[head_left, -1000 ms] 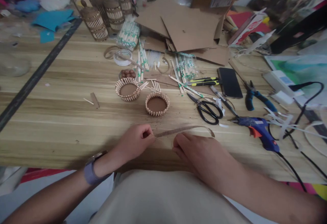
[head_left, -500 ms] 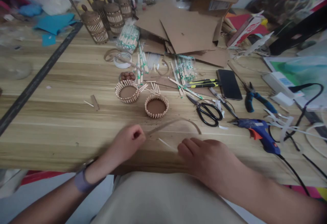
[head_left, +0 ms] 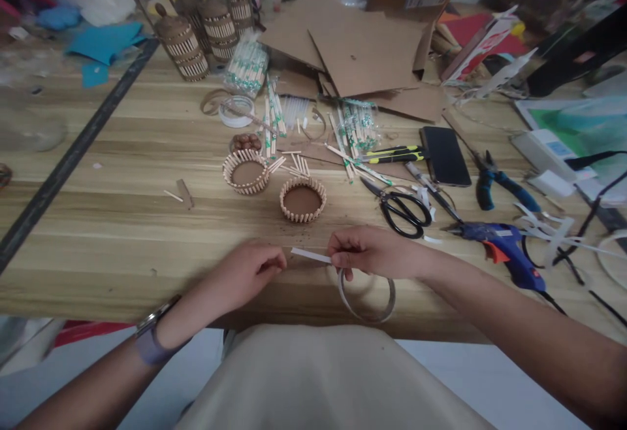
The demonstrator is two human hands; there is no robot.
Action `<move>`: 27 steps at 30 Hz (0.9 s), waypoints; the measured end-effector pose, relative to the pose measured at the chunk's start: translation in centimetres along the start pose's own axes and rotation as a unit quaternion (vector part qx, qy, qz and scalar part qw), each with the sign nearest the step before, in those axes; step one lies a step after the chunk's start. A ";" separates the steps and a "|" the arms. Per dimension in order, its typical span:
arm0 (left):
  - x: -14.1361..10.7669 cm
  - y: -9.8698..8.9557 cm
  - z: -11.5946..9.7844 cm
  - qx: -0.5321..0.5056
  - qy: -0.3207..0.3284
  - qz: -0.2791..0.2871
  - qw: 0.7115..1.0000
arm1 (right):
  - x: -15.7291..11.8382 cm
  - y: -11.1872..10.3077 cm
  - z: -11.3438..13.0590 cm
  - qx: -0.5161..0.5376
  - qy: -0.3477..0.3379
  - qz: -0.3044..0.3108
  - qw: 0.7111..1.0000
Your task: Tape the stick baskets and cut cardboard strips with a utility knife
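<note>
The looped strip [head_left: 392,296] hangs in a ring under the right hand [head_left: 372,250], its lowest curve just inside the table's [head_left: 98,253] front edge. Bare wood runs along that edge from the left hand [head_left: 245,270] toward the table's left side. Beyond the hands, a narrow open band reaches to the two stick-walled rings [head_left: 245,189] [head_left: 302,217]; toward the right side, the scissors [head_left: 382,196] and glue gun [head_left: 512,240] take up room.

Half a second earlier the strip stretched in a shallow arc out from the left hand; now it is curled below the right, which has moved farther from the front edge.

The right hand pinches, thumb closed against the fingers, with the strip in it and a narrow white piece [head_left: 311,255] sticking out leftward; whether the two are joined I cannot tell. The left hand is half curled near the white piece's tip, and whether it holds anything thin is unclear.
</note>
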State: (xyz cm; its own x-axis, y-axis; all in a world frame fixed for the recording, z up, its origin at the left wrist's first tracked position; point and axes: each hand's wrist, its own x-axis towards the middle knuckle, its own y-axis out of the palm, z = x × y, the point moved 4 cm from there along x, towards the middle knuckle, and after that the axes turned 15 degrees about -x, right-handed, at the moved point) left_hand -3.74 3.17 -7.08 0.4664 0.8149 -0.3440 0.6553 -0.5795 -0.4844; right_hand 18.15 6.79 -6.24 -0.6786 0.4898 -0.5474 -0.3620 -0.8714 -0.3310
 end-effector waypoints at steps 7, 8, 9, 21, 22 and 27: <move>-0.4 0.4 0.5 0.107 0.056 0.017 0.993 | 1.2 0.7 -2.4 0.037 -0.018 0.038 0.998; -0.6 0.4 0.4 0.131 0.062 0.019 0.989 | 1.2 0.7 -2.4 0.035 -0.022 0.043 0.998; -0.8 0.5 0.2 0.160 0.070 0.014 0.985 | 1.2 0.6 -2.3 0.031 -0.025 0.048 0.998; -2.4 5.2 1.3 0.323 0.306 -0.059 0.894 | 1.5 0.6 -1.7 -0.026 -0.011 0.069 0.997; -2.4 5.4 1.6 0.329 0.300 -0.051 0.894 | 1.6 0.6 -1.6 -0.033 -0.006 0.074 0.997; -2.7 5.7 2.0 0.339 0.291 -0.058 0.893 | 1.8 0.4 -1.2 -0.040 0.028 0.099 0.994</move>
State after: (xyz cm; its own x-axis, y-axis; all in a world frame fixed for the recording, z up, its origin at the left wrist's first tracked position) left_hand -2.49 -2.29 -10.53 0.7776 0.6171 0.1204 0.3004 -0.1965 -0.9334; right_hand 17.55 7.32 -8.34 -0.6940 0.3125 -0.6486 -0.1715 -0.9467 -0.2727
